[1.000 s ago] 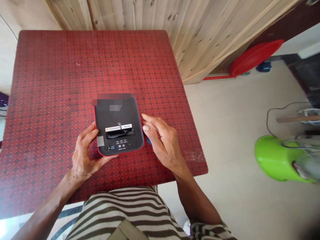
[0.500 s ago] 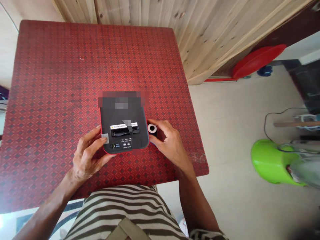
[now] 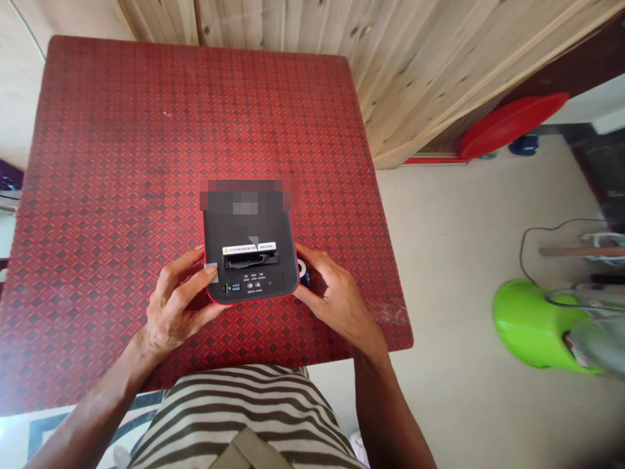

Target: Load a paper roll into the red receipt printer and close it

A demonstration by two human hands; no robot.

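A black-topped device with red sides, apparently a small printer, stands near the table's front edge. Its top carries a slot, a white warning label and small printed icons; the far end is pixelated. My left hand grips its left side, one finger on a grey tab and the thumb at the front edge. On the right, my right hand closes round a dark cylinder with a white ring end, fingertips against the device's side. The device's edge and my fingers partly hide that cylinder.
The table has a red diamond-patterned top. Wooden planks rise behind it. On the floor at the right are a green bucket, a cable and a red basin.
The cylinder's white end shows less now, more of it behind the device's right edge. My right hand has closed in against the device. The whole view has shifted slightly.
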